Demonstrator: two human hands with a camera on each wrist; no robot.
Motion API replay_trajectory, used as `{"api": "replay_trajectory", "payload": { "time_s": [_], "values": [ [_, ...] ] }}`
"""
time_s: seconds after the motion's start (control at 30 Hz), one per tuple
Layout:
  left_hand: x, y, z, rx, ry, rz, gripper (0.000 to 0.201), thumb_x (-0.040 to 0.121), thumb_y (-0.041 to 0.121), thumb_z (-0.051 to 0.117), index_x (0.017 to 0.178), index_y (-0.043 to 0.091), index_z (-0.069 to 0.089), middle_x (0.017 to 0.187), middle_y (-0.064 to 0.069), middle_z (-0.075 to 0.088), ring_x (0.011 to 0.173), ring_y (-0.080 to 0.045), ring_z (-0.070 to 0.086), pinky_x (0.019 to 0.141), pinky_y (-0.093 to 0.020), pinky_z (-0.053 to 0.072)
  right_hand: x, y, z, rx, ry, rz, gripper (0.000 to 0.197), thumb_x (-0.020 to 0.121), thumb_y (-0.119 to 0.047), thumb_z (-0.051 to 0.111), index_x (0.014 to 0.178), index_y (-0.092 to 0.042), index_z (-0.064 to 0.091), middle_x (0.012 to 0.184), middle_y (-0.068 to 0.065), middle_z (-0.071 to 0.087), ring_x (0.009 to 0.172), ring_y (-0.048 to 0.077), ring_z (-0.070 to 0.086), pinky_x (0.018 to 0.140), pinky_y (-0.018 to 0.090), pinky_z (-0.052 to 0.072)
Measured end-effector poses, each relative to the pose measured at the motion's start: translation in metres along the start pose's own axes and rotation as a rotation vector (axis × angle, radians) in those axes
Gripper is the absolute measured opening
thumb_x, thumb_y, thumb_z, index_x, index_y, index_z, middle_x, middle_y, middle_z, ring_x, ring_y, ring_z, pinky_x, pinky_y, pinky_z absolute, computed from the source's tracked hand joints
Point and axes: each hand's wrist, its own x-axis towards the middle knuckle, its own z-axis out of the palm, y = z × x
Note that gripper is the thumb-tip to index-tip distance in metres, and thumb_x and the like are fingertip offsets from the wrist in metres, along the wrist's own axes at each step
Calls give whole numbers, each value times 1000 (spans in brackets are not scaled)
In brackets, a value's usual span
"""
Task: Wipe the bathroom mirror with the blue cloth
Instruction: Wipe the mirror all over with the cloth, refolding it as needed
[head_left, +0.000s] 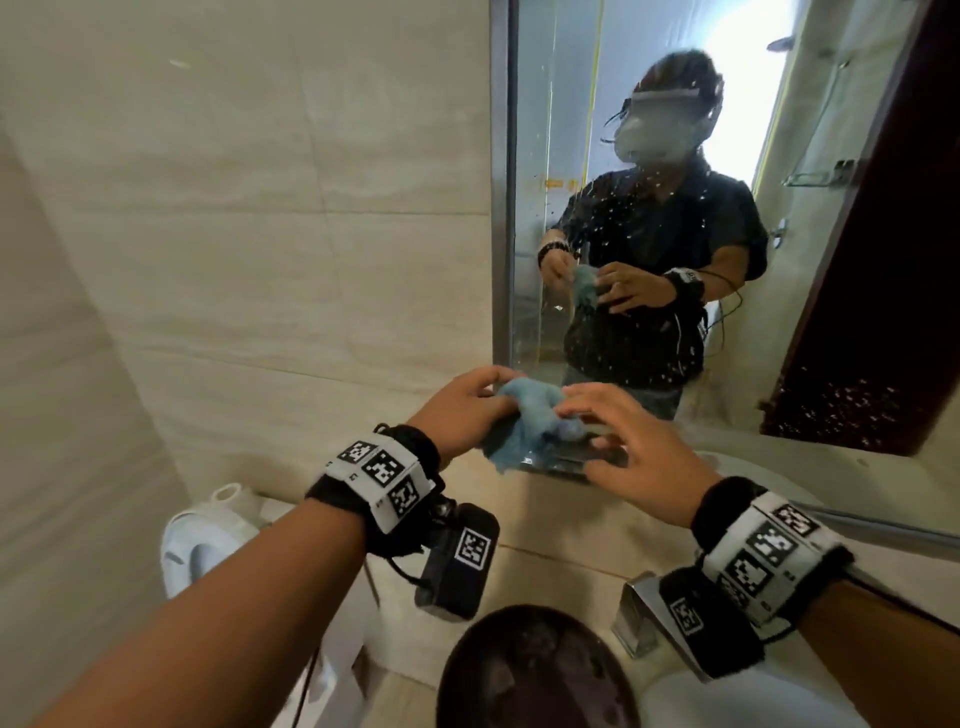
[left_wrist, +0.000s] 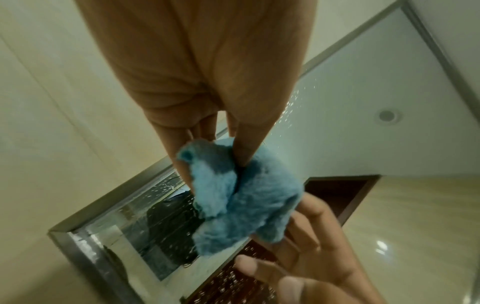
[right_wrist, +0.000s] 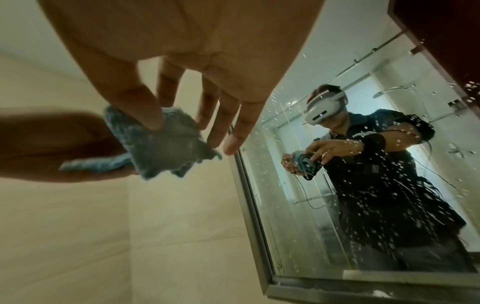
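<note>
The blue cloth (head_left: 524, 415) sits bunched up in the middle of the head view, held in the air just in front of the mirror's (head_left: 597, 130) bottom edge. The left hand (head_left: 462, 410) pinches one end between thumb and fingers. The right hand (head_left: 628, 441) nips the other side with thumb and first finger, and its other fingers are spread wide. The glass, in the upper right, has lots of little white spots on it. A good way now is to open the cloth flat into a pad, so more of it rubs the glass. Then start at the top and wipe down.
</note>
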Motion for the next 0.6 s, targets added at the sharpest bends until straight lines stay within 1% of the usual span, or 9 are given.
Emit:
{"api": "replay_trajectory", "payload": {
  "time_s": [0.03,0.1,0.17,0.27,0.33,0.4,0.43,0.5,0.6],
  "values": [
    [1,7,-2,-54,-9,-25,19,94,15,51,111,13,60,102,-16,64,87,-24,61,77,-38,51,4,-1,-1,29,11,3,35,82,-13,63,115,-19,56,127,-7,43,114,-7,43,85,5,40],
    [5,19,-5,-127,-68,-62,32,89,21,57,119,11,57,112,-13,62,97,-26,62,84,-38,53,17,-3,-5,14,66,-5,20,89,-18,60,108,-25,60,125,-8,44,113,-6,43,85,5,40],
    [12,27,-12,-37,-96,-7,44,83,18,69,124,15,53,117,-9,59,105,-25,61,89,-39,54,33,-8,-11,-35,101,-10,12,91,-21,56,99,-28,62,119,-8,46,110,-5,44,86,5,39],
    [28,37,-25,108,-34,123,51,74,5,75,117,15,50,111,-4,57,99,-21,61,84,-36,56,61,-15,-16,-31,185,25,25,86,-14,64,97,-35,55,113,-8,46,105,0,49,78,9,44],
    [39,43,-32,104,-16,205,48,73,1,74,112,15,49,108,-3,57,92,-17,62,71,-26,56,79,-19,-15,40,252,117,41,83,-13,68,108,-38,48,120,-6,43,106,3,50,74,16,50],
    [50,49,-40,86,-18,300,47,74,-2,72,111,14,49,107,-2,57,88,-13,62,63,-19,54,96,-24,-16,95,265,204,55,82,-13,69,122,-38,42,125,-5,42,109,6,51,79,22,53],
    [53,52,-42,83,-13,346,46,75,-3,72,111,14,50,107,-2,57,88,-13,61,64,-20,54,102,-27,-18,163,258,233,57,83,-11,68,125,-36,40,124,-4,44,107,7,53,79,22,53],
    [66,61,-56,95,-38,445,44,75,-3,71,110,14,51,109,-2,56,93,-17,61,71,-26,57,121,-35,-19,306,285,263,52,85,-4,64,125,-30,43,114,-4,52,98,7,57,72,16,52],
    [87,78,-75,114,-79,569,43,76,-1,70,111,15,51,112,-1,55,100,-18,58,77,-27,55,145,-46,-26,355,410,257,49,84,-1,63,124,-24,47,107,-4,58,97,10,60,71,16,52]
  ]
}}
